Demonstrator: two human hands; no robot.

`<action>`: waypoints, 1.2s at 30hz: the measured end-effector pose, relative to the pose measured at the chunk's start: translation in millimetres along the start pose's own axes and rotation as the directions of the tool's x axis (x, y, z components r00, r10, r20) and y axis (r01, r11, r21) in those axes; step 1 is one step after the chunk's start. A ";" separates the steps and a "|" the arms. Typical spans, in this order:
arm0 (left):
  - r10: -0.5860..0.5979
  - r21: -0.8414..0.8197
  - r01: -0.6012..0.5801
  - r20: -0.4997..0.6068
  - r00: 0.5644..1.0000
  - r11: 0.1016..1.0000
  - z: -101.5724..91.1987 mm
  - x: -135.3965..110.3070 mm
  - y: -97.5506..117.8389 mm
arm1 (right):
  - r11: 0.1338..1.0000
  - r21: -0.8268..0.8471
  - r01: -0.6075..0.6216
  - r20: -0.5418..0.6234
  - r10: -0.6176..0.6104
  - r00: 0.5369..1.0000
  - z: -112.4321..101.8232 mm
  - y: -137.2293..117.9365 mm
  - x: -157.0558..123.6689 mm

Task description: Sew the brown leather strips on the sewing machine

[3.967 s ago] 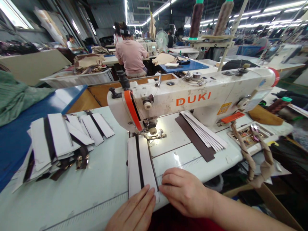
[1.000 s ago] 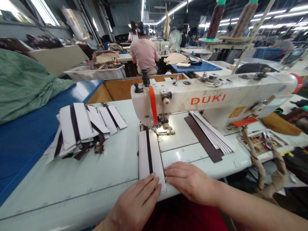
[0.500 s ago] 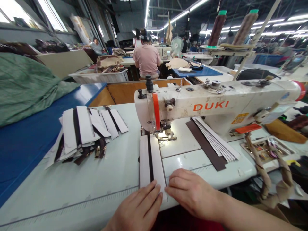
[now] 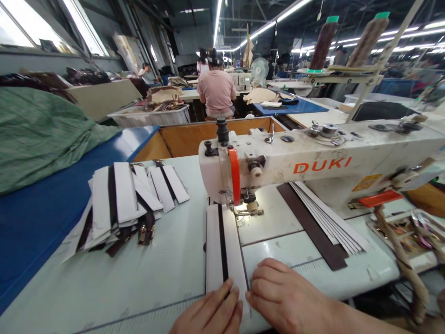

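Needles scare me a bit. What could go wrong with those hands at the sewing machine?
1. The left hand and right hand press the near end of the strip. If they follow it up to the needle, fingers might get pricked.
2. Uneven pushing could skew the narrow strip, so the seam may run crooked.
3. The loose pile at the left could slide apart if bumped.

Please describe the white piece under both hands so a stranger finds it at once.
Find the white DUKI sewing machine. Below its needle lies one white panel with a dark centre stripe. Unlike the heap left of it, left hand and right hand press it.
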State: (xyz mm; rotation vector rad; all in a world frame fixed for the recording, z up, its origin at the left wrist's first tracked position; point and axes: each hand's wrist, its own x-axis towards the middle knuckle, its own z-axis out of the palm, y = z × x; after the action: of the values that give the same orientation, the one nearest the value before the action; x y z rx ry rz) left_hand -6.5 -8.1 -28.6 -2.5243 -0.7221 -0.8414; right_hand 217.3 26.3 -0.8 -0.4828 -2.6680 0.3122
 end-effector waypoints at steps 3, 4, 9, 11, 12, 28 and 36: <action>-0.030 -0.039 0.032 0.041 0.999 0.999 -0.6 7.5 -10.5 | 0.999 -0.004 -0.035 0.033 0.035 0.999 2.1 10.0 3.8; -0.042 -0.060 0.044 0.042 0.998 0.997 -0.8 10.6 -14.9 | 0.999 -0.009 -0.047 0.038 0.048 0.998 2.5 13.7 5.7; -0.024 -0.106 0.038 0.135 0.991 0.994 2.5 22.4 -38.2 | 0.993 -0.066 -0.098 -0.005 0.098 0.995 2.0 30.2 18.1; -0.025 -0.093 0.037 0.128 0.991 0.995 6.1 24.5 -46.7 | 0.990 -0.084 -0.117 -0.034 0.114 0.993 1.0 35.9 23.7; -0.028 -0.086 0.039 0.123 0.992 0.996 8.2 25.3 -50.8 | 0.988 -0.090 -0.125 -0.046 0.121 0.992 0.6 38.8 26.4; 0.002 0.026 -0.007 0.195 0.981 1.000 36.6 49.2 -108.4 | 0.915 -0.167 -0.368 -0.180 0.338 0.924 9.7 64.6 54.5; -0.079 -0.015 0.087 0.294 0.953 0.996 47.1 51.1 -123.2 | 0.905 -0.168 -0.391 -0.260 0.342 0.903 12.5 66.1 51.8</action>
State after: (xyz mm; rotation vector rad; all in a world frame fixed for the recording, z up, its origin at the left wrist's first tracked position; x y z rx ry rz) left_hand -21.6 131.0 -7.9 -2.6917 -0.9202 -0.5082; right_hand 186.5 104.6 -12.6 -1.0359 -2.3864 0.0638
